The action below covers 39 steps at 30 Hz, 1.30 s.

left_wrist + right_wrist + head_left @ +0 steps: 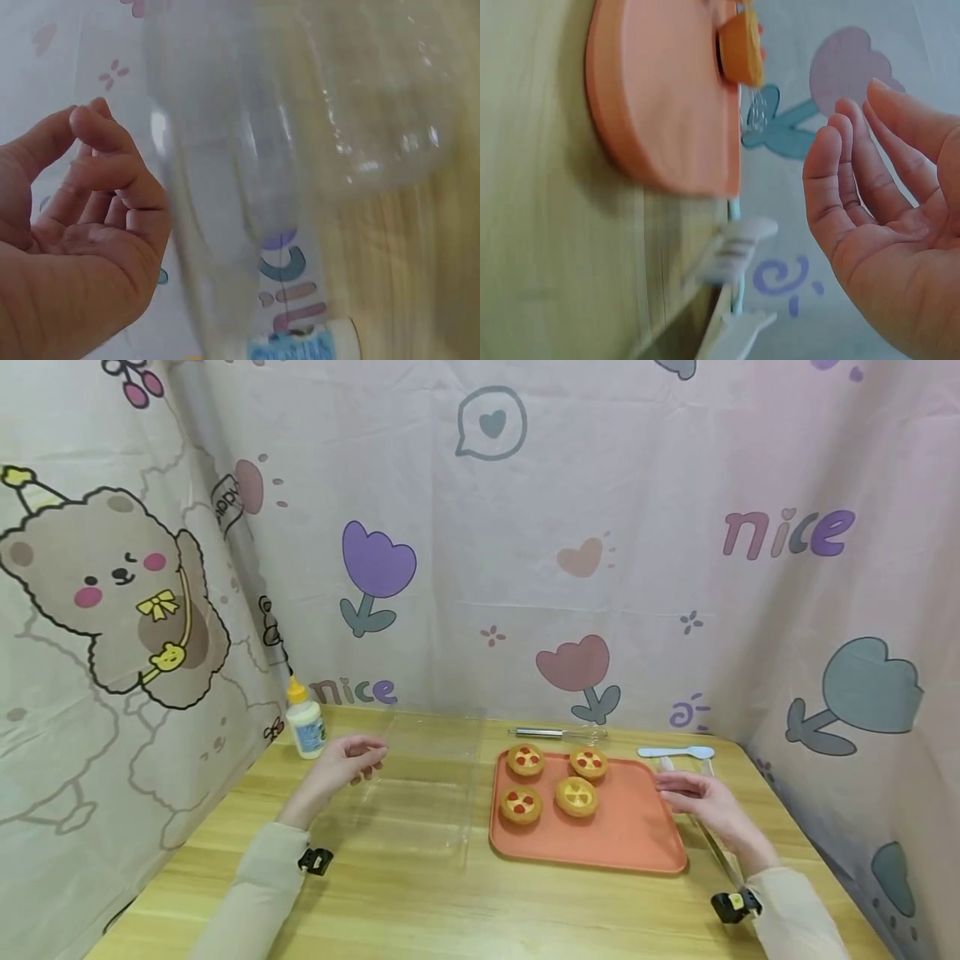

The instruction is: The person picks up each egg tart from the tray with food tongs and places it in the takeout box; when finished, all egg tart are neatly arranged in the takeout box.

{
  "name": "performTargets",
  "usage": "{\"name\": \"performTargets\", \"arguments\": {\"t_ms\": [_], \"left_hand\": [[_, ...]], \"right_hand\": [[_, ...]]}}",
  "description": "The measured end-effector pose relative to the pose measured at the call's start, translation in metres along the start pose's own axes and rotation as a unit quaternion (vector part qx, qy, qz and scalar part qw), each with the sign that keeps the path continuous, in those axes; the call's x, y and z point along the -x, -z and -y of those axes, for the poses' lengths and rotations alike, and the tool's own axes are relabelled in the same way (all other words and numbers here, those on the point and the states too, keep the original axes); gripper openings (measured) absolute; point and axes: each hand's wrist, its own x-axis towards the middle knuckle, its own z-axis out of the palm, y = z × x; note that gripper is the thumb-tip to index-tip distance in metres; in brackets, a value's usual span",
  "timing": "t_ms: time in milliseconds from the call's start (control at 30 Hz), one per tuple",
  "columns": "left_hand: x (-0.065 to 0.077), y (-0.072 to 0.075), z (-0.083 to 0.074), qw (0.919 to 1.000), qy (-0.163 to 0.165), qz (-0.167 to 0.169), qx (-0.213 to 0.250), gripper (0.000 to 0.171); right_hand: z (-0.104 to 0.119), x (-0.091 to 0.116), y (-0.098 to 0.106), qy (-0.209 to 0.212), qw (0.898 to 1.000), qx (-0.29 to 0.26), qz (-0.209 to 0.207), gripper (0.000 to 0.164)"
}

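Grip, both sides: released; left hand [348, 762] and right hand [701, 802] with fingers loosely bent.
Curtain [660, 468], printed with tulips, hearts and a bear; behind and beside the table.
Table [390, 910], wood-grained.
Container [427, 785], clear plastic; left of centre, just beside left hand.
Tray [630, 818], orange, rounded corners; right of container, right hand near its right edge.
Tongs, pale-tipped [718, 850]; beside the tray's right edge, partly hidden by right hand.
Whisk [540, 733]; lying behind tray.
Bottle [306, 727], yellow-capped; upright, left rear.
Spoon [675, 752], pale blue; right rear.
Tarts [520, 806], four, on tray's left half: three red-dotted, one yellow.
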Motion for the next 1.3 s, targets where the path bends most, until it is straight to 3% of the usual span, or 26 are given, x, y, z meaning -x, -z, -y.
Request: {"name": "performTargets", "arguments": {"t_ms": [500, 833, 967, 1100, 1300], "left_hand": [[0.002, 0.030, 0.021, 0.9992, 0.019, 0.016, -0.030, 0.048], [0.014, 0.043, 0.033, 0.9962, 0.028, 0.070, -0.043, 0.057], [0.017, 0.048, 0.038, 0.9957, 0.025, 0.082, -0.033, 0.060], [0.018, 0.051, 0.045, 0.9946, 0.036, 0.095, -0.019, 0.061], [0.017, 0.054, 0.053, 0.9916, 0.044, 0.122, 0.002, 0.059]], "right_hand": [[-0.021, 0.025, 0.052, -0.049, 0.997, 0.050, -0.017, 0.054], [-0.034, 0.034, 0.064, -0.093, 0.991, 0.097, -0.019, 0.059], [-0.038, 0.037, 0.071, -0.114, 0.986, 0.118, -0.007, 0.061], [-0.042, 0.040, 0.074, -0.128, 0.986, 0.101, 0.034, 0.060], [-0.052, 0.044, 0.073, -0.113, 0.988, 0.077, 0.068, 0.057]]}}
